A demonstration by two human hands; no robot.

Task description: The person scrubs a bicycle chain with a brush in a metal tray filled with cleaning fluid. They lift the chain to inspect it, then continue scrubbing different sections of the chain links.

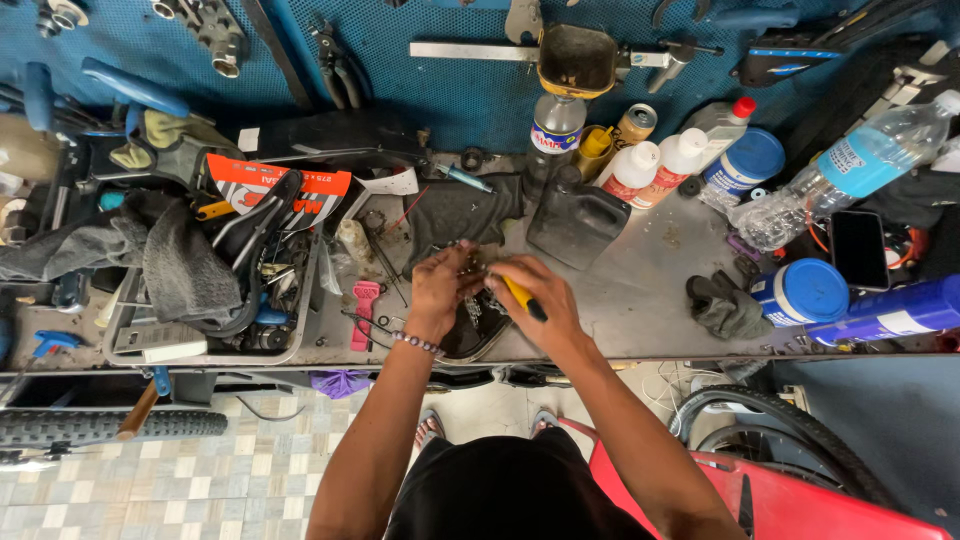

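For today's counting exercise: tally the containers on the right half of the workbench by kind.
Clear plastic water bottles: 1
White squeeze bottles: 2
Blue-lidded round tubs: 2
Dark jugs: 1
Total: 6

Both hands meet over the middle of the desk (pixel 640 290), left hand (pixel 440 290) beside right hand (pixel 535 305), above a shallow dish (pixel 470 335); a tray (pixel 290 340) of tools lies left, a jug (pixel 575 220) behind, bottles (pixel 650 165) along the back, two lidded tubs (pixel 805 292) right, pegboard (pixel 440 90) behind all
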